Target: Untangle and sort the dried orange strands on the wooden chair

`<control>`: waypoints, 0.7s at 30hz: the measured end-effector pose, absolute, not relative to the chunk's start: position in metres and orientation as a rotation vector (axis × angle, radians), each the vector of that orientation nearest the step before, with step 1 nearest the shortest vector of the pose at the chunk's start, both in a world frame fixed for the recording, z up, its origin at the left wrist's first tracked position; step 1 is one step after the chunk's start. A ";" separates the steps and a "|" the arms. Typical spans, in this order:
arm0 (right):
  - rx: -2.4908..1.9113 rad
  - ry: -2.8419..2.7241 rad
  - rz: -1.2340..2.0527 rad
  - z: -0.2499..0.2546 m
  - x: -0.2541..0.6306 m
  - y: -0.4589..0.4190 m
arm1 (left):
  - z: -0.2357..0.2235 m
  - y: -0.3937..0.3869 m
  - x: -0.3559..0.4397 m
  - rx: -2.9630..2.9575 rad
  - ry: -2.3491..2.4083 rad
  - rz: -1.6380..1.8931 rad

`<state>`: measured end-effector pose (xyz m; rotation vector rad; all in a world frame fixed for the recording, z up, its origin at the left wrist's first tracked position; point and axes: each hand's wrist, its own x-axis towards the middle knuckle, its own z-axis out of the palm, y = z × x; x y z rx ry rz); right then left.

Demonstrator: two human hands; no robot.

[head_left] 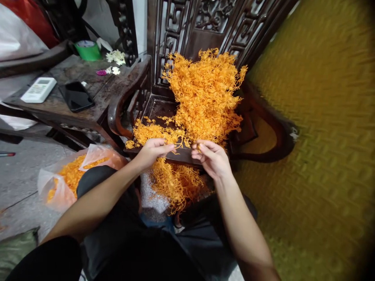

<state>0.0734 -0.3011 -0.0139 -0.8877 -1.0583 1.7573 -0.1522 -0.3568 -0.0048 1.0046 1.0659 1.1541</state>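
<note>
My left hand [152, 152] is closed in a pinch on an orange branched sprig [181, 143], whose thin stems poke past the fingertips at the front of a dark wooden chair seat [187, 157]. A short way to the right, my right hand [213, 158] has its thumb and fingers pinched around a small orange bit [198, 148], too small to make out fully. Behind both hands a tall pile of orange sprigs [208, 97] leans toward the carved chair back [202, 45]. A lower heap of sprigs [150, 132] lies by my left hand.
More orange sprigs [175, 185] lie below the seat's edge, between my knees. On the floor at left stands a plastic bag [66, 191] of orange pieces. A side table [101, 88] holds a phone [76, 96], a remote control [39, 90], green tape [88, 50] and pale flowers [116, 57].
</note>
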 end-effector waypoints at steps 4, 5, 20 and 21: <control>-0.860 -1.034 1.788 -0.012 0.066 -0.303 | -0.009 -0.356 -0.149 1.022 1.077 1.082; -0.853 -0.997 1.822 -0.012 0.066 -0.303 | -0.009 -0.356 -0.149 1.023 1.082 1.071; -0.861 -0.798 1.584 -0.004 0.079 -0.288 | 0.005 -0.365 -0.168 1.303 1.184 1.237; -0.863 -0.803 1.591 -0.004 0.082 -0.285 | 0.007 -0.365 -0.170 1.328 1.182 1.203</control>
